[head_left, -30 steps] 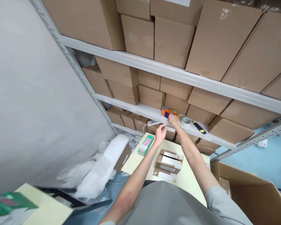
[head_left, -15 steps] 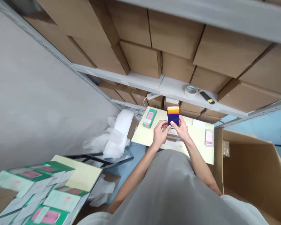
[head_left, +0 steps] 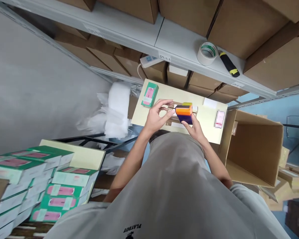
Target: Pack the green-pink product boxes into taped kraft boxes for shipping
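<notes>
In my right hand is a small box, dark purple with an orange end, tilted above the table. Fingers and thumb of my left hand come together at its left edge, where a thin dark strip shows; what they pinch is too small to make out. Under the box, partly hidden by it and my hands, lie something yellow and some white and brown pieces. Left of my hands, a green box with a pink panel lies on the pale yellow table. A blurred pink item lies at the table's right end.
Above the table, a grey shelf carries cartons, a tape roll and a black-yellow cutter. An open carton stands at right. Green-and-white boxes are stacked at lower left. White wrapping lies beside the table.
The purple and orange box has turned from upright to tilted, its orange end now nearer me. My left hand has shifted to its left edge. The view has moved, bringing the shelf closer.
</notes>
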Action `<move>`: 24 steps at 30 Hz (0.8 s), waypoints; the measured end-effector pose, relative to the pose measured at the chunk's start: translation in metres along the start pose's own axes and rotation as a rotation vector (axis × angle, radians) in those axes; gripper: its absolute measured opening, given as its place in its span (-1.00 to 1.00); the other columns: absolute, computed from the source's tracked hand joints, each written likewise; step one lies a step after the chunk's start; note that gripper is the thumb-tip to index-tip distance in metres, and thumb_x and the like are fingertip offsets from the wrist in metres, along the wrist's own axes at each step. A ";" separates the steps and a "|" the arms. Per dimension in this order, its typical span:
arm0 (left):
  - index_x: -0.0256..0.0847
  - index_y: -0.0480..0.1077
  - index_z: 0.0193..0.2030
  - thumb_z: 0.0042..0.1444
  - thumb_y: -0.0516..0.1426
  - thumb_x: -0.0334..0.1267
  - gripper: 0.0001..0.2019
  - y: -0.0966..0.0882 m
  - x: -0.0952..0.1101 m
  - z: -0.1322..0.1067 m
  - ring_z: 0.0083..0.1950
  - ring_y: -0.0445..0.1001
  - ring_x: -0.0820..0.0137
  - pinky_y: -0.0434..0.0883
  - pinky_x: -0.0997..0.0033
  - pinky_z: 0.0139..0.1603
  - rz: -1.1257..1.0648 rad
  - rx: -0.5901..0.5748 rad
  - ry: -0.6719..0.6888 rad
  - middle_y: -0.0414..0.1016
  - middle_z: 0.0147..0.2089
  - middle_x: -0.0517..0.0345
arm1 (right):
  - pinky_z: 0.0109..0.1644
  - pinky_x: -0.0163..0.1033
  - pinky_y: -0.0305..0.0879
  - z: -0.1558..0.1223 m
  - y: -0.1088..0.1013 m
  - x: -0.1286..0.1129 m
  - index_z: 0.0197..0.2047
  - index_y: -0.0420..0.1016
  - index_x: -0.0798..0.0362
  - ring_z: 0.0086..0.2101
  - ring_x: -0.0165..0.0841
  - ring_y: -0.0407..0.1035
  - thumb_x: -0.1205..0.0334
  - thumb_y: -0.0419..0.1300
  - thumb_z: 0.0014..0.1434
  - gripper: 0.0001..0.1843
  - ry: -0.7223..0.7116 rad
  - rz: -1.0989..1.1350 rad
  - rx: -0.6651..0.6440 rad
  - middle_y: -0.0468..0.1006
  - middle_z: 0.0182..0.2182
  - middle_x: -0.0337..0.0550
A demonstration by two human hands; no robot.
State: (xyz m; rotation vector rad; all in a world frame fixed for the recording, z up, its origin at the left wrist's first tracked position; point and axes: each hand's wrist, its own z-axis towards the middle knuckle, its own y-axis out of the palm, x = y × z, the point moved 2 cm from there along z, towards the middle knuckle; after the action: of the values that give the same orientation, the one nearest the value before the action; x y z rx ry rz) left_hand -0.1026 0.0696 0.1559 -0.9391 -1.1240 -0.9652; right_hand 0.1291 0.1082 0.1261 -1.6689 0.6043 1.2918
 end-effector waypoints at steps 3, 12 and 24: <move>-0.11 0.66 0.20 0.41 0.34 0.13 -0.57 -0.004 0.022 0.012 0.20 0.66 0.17 0.65 0.20 0.12 0.025 -0.113 0.047 0.69 0.16 -0.10 | 0.24 0.17 0.63 -0.004 -0.011 -0.006 0.33 0.49 -0.08 0.05 0.00 0.63 -0.42 0.23 0.51 -0.34 -0.017 -0.085 -0.060 0.72 0.12 0.07; -0.12 0.70 0.01 0.37 0.35 -0.04 -0.76 -0.006 0.039 0.026 -0.01 0.62 0.22 0.59 0.18 0.04 0.087 -0.264 0.049 0.69 -0.04 0.00 | 0.22 0.17 0.61 0.000 -0.040 -0.018 0.31 0.48 -0.08 0.11 0.03 0.59 -0.23 0.24 0.58 -0.53 -0.202 -0.301 -0.133 0.69 0.10 0.09; -0.14 0.62 -0.16 0.49 0.27 -0.04 -0.74 -0.004 0.057 0.027 -0.07 0.62 0.28 0.56 0.23 0.02 0.165 -0.338 0.090 0.69 -0.13 0.04 | 0.33 0.33 0.54 -0.005 -0.051 -0.014 0.29 0.51 -0.04 0.20 0.09 0.54 -0.16 0.23 0.59 -0.56 -0.284 -0.396 -0.181 0.69 0.13 0.16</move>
State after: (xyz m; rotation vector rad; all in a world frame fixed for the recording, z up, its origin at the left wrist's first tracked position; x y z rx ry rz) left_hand -0.1054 0.0864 0.2164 -1.2277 -0.8072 -1.0690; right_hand 0.1678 0.1253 0.1580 -1.6065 -0.0158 1.2827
